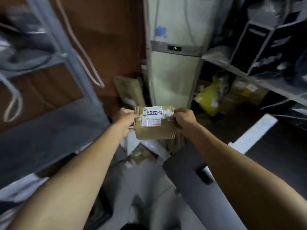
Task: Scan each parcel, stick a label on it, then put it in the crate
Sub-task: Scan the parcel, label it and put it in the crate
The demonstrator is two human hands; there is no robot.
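Observation:
A small brown cardboard parcel [155, 130] is held out in front of me at mid-frame. A white label [153, 116] with large black characters covers its upper face. My left hand [126, 119] grips the parcel's left edge, and my right hand [183, 117] grips its right edge, fingers curled round the sides. Below the parcel lies a heap of other cardboard parcels [142, 154]. No scanner is in view, and I cannot tell which container is the crate.
A tall cream floor air conditioner [174, 77] stands straight ahead. Metal shelves [259, 80] with dark boxes, a yellow bag [208, 98] and parcels are on the right. A grey shelf frame [54, 52] and brown wall are on the left. A flat cardboard piece [131, 92] leans by the unit.

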